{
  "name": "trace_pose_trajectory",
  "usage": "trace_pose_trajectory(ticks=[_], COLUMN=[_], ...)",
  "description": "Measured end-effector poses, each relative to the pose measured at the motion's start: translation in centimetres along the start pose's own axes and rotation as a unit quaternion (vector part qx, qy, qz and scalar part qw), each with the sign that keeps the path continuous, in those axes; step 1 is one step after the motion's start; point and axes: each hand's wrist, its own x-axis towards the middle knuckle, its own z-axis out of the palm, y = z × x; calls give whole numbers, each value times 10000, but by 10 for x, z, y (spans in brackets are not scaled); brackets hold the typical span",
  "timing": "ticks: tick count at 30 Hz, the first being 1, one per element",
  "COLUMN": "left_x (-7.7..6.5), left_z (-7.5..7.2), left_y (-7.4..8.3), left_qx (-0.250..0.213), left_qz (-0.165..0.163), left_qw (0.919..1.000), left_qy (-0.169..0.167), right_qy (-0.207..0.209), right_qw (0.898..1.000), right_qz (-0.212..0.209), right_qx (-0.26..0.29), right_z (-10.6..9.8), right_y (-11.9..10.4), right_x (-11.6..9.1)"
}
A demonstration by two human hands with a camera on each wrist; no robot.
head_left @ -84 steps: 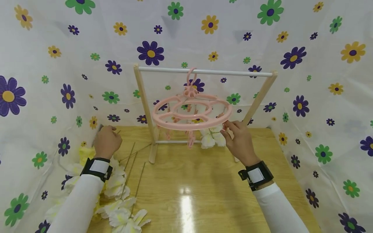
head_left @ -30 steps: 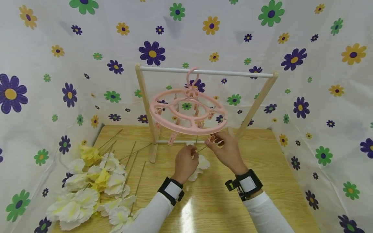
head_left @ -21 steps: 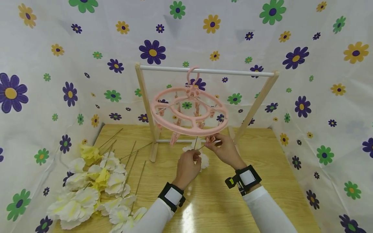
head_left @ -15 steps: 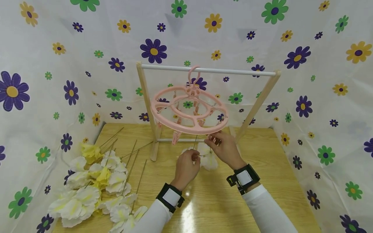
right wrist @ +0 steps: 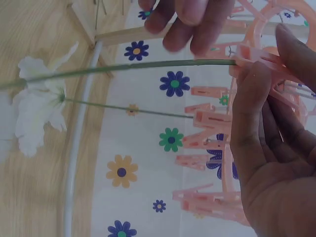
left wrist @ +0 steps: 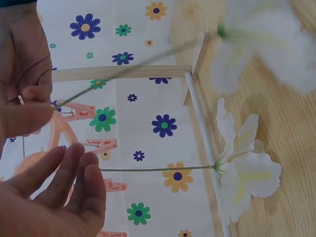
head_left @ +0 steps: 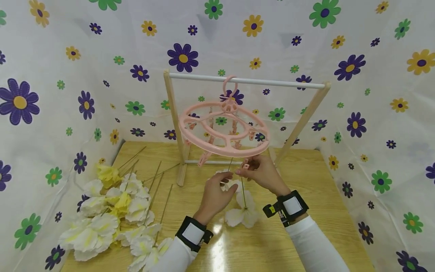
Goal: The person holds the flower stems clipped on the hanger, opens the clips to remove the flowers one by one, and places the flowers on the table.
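Under the front rim of a round pink clothes-peg hanger (head_left: 234, 152), my right hand (head_left: 265, 174) pinches one of its pink pegs (right wrist: 254, 57). The stem of a white artificial flower (head_left: 245, 213) runs into this peg, and the bloom hangs below, over the table. My left hand (head_left: 216, 194) is just left of the stem, its thumb and fingers spread apart with nothing between them. In the left wrist view its fingers (left wrist: 74, 168) are loosely bent. A second white flower (left wrist: 247, 170) hangs behind on its own stem, held by another peg (right wrist: 212, 118).
The hanger hooks over the white bar (head_left: 272, 82) of a wooden stand (head_left: 302, 121). On the left of the table (head_left: 282, 234) lies a pile of white and yellow artificial flowers (head_left: 91, 234) with thin stems. Flower-print cloth (head_left: 85, 151) encloses the back and sides.
My left hand came from the flower pile to the hanger with a white flower, then let go of its stem. My right hand moved slightly left with the peg as the hanger turned and tilted.
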Motion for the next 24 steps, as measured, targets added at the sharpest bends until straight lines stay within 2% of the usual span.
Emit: trace_pose_trajectory(ticks=[4, 6, 9, 13, 16, 20, 24], left_x=[-3, -5, -6, -8, -8, -9, -14], left_z=[0, 2, 4, 2, -1, -6, -15], left_y=[4, 4, 3, 2, 2, 3, 0], left_qx=[-197, -245, -225, 25, 188, 348, 662], left_qz=[-42, -50, -30, 122, 172, 179, 171], left_qw=[9986, 9981, 9989, 9999, 9996, 9992, 9975], left_qy=[-487, -560, -401, -35, 88, 5, -161], right_qy=[219, 318, 423, 399, 378, 471, 582], right_qw=[9995, 9988, 9975, 9950, 9943, 9955, 9961], right_qz=[48, 134, 241, 288, 295, 224, -59], right_qx=[227, 347, 510, 868, 954, 787, 654], right_z=[8, 12, 16, 18, 17, 17, 17], right_y=[0, 0, 0, 1, 1, 0, 0], right_x=[-1, -1, -2, -3, -3, -3, -4])
